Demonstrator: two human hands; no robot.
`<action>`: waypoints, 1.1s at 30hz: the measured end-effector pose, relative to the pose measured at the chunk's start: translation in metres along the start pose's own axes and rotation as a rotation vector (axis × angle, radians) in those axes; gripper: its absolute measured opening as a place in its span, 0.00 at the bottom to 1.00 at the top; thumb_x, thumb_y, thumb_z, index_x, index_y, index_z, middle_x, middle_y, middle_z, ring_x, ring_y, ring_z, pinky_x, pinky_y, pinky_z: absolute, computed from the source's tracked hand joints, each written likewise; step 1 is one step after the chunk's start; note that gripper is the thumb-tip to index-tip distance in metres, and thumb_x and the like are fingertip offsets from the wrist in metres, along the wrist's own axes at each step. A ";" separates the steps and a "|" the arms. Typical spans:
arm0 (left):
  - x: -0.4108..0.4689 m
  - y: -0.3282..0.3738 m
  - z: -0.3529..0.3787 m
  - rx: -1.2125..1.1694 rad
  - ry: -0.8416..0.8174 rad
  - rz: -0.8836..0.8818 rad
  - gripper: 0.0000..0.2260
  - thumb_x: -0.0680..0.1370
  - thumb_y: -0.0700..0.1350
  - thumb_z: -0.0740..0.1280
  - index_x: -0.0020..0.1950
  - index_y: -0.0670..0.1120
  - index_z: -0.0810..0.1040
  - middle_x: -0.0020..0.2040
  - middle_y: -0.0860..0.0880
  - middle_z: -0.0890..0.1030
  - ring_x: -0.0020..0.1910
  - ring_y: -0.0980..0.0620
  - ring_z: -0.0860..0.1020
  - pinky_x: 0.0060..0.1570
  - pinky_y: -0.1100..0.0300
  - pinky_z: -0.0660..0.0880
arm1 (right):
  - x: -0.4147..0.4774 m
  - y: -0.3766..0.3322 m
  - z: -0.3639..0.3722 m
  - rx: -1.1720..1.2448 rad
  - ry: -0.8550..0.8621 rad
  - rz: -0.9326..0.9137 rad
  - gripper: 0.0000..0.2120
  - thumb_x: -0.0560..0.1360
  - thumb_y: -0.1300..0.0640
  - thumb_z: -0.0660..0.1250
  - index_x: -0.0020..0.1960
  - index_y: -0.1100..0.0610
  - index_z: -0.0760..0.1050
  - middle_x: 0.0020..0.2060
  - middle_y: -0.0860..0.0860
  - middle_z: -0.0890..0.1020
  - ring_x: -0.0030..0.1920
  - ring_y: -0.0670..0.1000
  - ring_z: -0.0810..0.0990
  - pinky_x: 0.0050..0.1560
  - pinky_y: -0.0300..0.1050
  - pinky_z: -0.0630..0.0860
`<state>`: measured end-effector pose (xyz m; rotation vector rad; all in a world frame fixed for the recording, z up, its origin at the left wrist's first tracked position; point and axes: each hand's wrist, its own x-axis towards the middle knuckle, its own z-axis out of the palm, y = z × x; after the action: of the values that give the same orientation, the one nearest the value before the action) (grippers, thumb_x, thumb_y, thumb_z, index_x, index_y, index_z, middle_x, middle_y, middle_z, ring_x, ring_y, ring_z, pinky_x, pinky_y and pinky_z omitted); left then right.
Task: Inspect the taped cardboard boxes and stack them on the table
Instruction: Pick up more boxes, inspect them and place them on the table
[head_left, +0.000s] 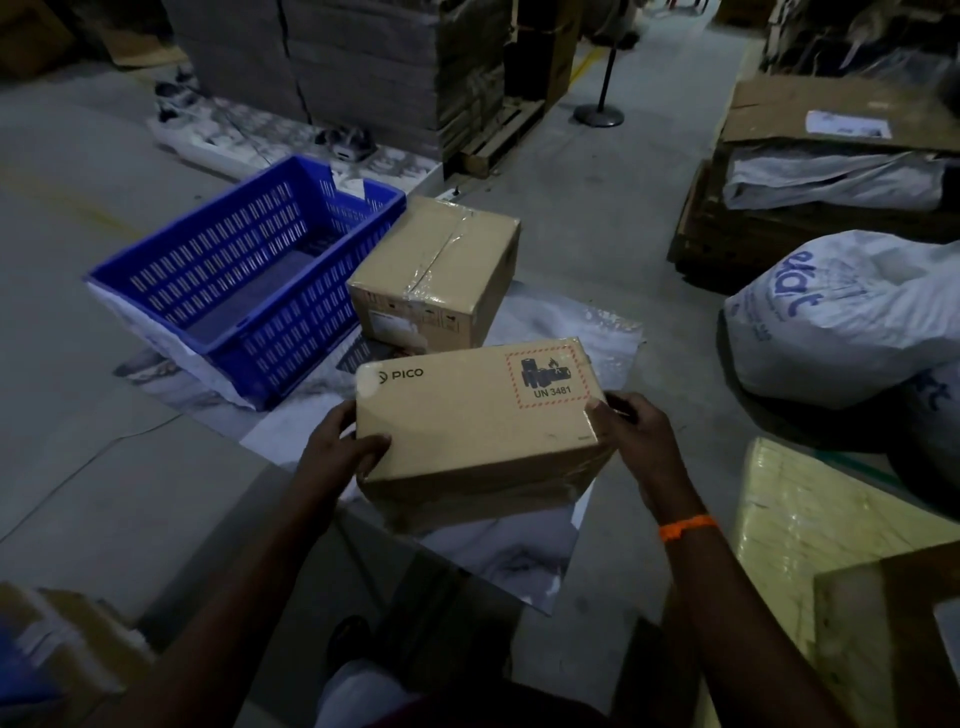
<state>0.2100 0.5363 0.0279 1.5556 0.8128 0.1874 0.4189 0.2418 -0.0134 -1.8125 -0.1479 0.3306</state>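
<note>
Grey concrete floor (93, 467), dimly lit, with a pale crumpled plastic sheet (582, 332) spread over its middle. On the sheet: a slotted blue plastic crate (249, 275), and just to its right a clear-taped brown cardboard box (436, 270). Directly on the floor: a printed white woven sack (841, 322) at right, a wooden pallet bearing wrapped stacked cardboard (498, 135) at the far end, a black round-based stanchion (600, 111).

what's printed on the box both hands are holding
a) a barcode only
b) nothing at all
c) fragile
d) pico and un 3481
d, the held box, gripped by the left hand and right hand, reads PICO with a red-hatched UN 3481 label.
</note>
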 end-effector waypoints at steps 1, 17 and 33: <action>0.006 0.005 -0.001 0.007 -0.001 0.002 0.23 0.80 0.42 0.69 0.75 0.47 0.70 0.63 0.52 0.76 0.55 0.57 0.76 0.45 0.62 0.74 | 0.012 -0.005 -0.001 -0.037 -0.024 0.012 0.21 0.77 0.48 0.75 0.65 0.57 0.81 0.56 0.52 0.86 0.56 0.52 0.85 0.57 0.52 0.83; 0.005 0.010 0.002 -0.357 0.226 -0.021 0.09 0.84 0.50 0.62 0.58 0.47 0.79 0.56 0.52 0.82 0.60 0.52 0.79 0.53 0.51 0.77 | -0.006 -0.025 0.008 0.222 0.089 -0.043 0.23 0.75 0.35 0.70 0.47 0.57 0.79 0.49 0.63 0.84 0.53 0.61 0.85 0.54 0.64 0.81; -0.026 -0.082 0.018 -0.134 0.174 -0.281 0.14 0.78 0.55 0.71 0.52 0.44 0.81 0.51 0.42 0.84 0.53 0.39 0.82 0.54 0.38 0.80 | -0.057 0.091 -0.013 0.066 0.048 0.168 0.30 0.68 0.33 0.76 0.36 0.61 0.74 0.36 0.67 0.79 0.38 0.55 0.80 0.42 0.54 0.76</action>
<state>0.1700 0.5020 -0.0417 1.2965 1.1229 0.1693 0.3619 0.1901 -0.0899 -1.7693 0.0489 0.4051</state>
